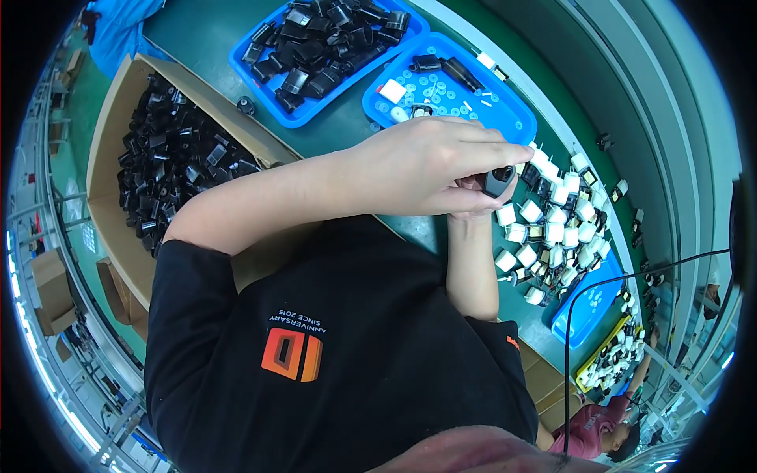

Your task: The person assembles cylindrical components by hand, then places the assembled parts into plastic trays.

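Note:
Both my hands meet over the green worktable, around a small black plastic housing (498, 181). My left hand (441, 162) reaches across from the left with its fingers bent over the part, the forefinger stretched along its top. Mostly covered by the left hand, my right hand (475, 210) closes round the housing from below. One open end of the housing faces right; the rest is hidden in the fingers. Just right of the hands lies a heap of white-and-black parts (556, 229). Beyond them, a blue tray (505, 118) holds clear washers, a few black housings and white pieces.
Another blue tray (295, 120), at the far left, is heaped with black housings. A cardboard box (110, 169) full of black parts stands at my left. At right are a small blue tray (564, 323), a yellow tray (585, 377), a hanging black cable (569, 347) and a co-worker (591, 430).

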